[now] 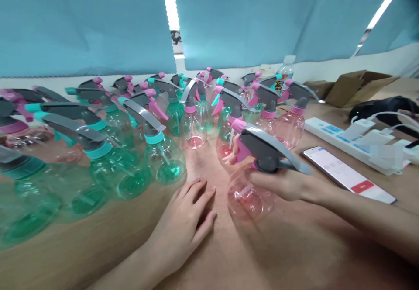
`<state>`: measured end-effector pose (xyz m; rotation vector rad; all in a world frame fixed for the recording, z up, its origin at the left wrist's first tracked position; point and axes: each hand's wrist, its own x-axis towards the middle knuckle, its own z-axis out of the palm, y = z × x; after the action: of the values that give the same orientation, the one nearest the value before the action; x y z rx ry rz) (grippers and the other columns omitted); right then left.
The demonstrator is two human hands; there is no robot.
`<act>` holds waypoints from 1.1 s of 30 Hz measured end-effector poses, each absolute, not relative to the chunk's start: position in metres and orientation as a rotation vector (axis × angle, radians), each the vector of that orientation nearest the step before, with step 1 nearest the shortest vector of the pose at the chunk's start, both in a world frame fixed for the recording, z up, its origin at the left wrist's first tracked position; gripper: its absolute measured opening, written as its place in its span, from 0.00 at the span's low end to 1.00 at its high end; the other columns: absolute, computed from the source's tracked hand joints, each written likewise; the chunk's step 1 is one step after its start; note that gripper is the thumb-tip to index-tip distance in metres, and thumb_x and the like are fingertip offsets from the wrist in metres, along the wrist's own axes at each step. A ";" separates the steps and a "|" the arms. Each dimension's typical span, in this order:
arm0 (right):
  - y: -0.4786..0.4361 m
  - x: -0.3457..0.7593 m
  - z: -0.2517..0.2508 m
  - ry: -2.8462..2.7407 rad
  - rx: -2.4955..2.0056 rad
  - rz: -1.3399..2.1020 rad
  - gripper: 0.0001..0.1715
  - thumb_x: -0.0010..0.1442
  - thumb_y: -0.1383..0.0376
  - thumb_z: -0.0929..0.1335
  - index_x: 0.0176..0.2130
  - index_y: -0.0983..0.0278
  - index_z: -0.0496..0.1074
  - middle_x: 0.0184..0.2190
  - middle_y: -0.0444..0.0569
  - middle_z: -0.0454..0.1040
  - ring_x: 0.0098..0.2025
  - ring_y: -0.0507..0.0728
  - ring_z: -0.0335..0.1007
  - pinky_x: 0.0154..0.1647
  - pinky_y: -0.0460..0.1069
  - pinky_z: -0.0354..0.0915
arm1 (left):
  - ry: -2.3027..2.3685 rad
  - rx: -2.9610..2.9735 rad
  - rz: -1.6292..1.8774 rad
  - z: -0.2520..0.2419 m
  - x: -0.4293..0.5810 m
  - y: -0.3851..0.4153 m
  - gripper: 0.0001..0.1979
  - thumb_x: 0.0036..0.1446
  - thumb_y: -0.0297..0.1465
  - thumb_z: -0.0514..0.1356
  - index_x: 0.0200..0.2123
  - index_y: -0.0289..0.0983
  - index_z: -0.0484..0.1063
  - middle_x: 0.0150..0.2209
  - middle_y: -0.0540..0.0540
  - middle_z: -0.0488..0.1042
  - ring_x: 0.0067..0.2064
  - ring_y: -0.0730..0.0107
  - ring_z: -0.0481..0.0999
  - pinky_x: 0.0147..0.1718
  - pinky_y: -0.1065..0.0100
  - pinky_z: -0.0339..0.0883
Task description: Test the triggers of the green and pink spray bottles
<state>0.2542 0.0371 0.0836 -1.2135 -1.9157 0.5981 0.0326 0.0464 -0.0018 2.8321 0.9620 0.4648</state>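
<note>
"What does the right hand have, from where you're steering?"

"On my feed the right hand is closed round the upper part of a pink spray bottle, just below its head. The bottle is at the near middle of the table, right of the left hand. Its body is a squat, rounded bulb of clear tinted plastic, with a pale tube showing inside. I can't tell whether its base touches the wood-toned surface."

"And the head?"

"A curved grey spray head, smooth, with a glossy streak along its back, a pink nozzle and a pink trigger. I see fingertips beside the trigger; whether they press it, I can't tell."

"The left hand?"

"Empty, palm down on the table, fingers loosely spread. Nearest it I have a green spray bottle, see-through and bulbous, with a ridged teal collar."

"What's around them?"

"More pink and green bottles, crowded to the left and behind. To the right I get a flat, glossy phone, a long white plastic power strip and a creased brown cardboard box. Behind everything hangs blue fabric, softly wrinkled."
</note>
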 end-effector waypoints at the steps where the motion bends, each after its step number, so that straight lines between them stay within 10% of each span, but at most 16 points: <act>1: 0.037 0.255 0.083 -1.911 -1.178 0.610 0.07 0.42 0.72 0.61 0.26 0.61 0.59 0.19 0.37 0.59 0.18 0.46 0.51 0.18 0.44 0.54 | 0.963 2.833 0.466 -0.002 0.033 0.047 0.18 0.65 0.32 0.52 0.56 0.35 0.66 0.55 0.37 0.67 0.58 0.49 0.62 0.53 0.48 0.62; 8: 0.035 0.254 0.080 -1.832 -1.230 0.678 0.07 0.44 0.73 0.62 0.24 0.61 0.61 0.15 0.36 0.52 0.17 0.47 0.49 0.18 0.45 0.53 | 0.963 2.833 0.460 -0.002 0.033 0.048 0.18 0.65 0.32 0.52 0.56 0.34 0.66 0.55 0.36 0.67 0.58 0.49 0.62 0.53 0.48 0.62; 15: 0.038 0.251 0.072 -1.736 -1.142 0.765 0.11 0.47 0.70 0.63 0.33 0.60 0.69 0.26 0.43 0.68 0.25 0.52 0.64 0.25 0.48 0.64 | 0.969 2.845 0.405 0.001 0.035 0.047 0.18 0.65 0.31 0.52 0.56 0.32 0.66 0.55 0.34 0.67 0.58 0.48 0.62 0.53 0.47 0.61; 33: 0.041 0.254 0.062 -1.734 -1.091 0.782 0.12 0.46 0.72 0.62 0.34 0.60 0.64 0.22 0.39 0.57 0.22 0.50 0.52 0.21 0.46 0.54 | 0.968 2.844 0.445 0.001 0.034 0.046 0.18 0.65 0.32 0.53 0.55 0.32 0.67 0.55 0.35 0.68 0.58 0.47 0.64 0.52 0.47 0.63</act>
<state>0.2537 0.0410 0.0620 -1.0907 -1.7343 0.7821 0.0337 0.0458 0.0013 2.8437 0.9678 0.4454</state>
